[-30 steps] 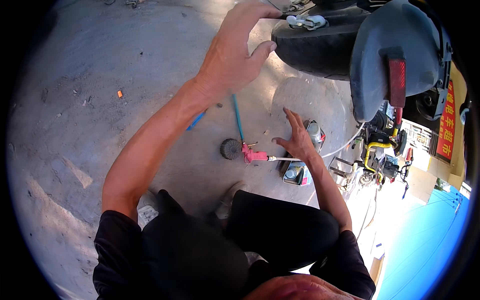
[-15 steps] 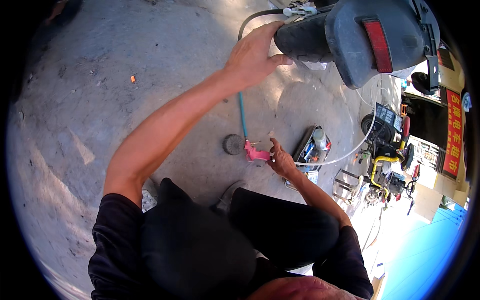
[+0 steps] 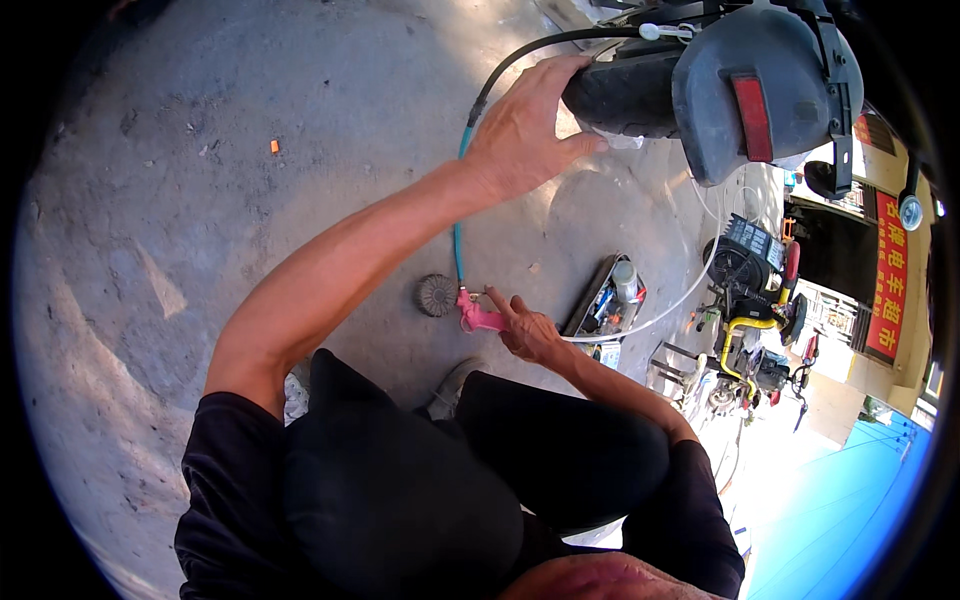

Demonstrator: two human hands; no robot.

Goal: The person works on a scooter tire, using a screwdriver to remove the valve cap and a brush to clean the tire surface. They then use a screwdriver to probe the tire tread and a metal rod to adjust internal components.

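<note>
1. Nearest: left hand [image 3: 530, 130], thumb spread from fingers, at edge of black tyre [image 3: 622, 98]; cannot tell whether touching.
2. Next: pink air gun [image 3: 483, 318] gripped in right hand [image 3: 529, 334], well apart from left.
3. Farther: open tool tray [image 3: 587, 299].

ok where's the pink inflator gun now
The pink inflator gun is near the middle of the head view, at the right hand, with the round black ribbed disc on its left and the teal hose above.
</note>
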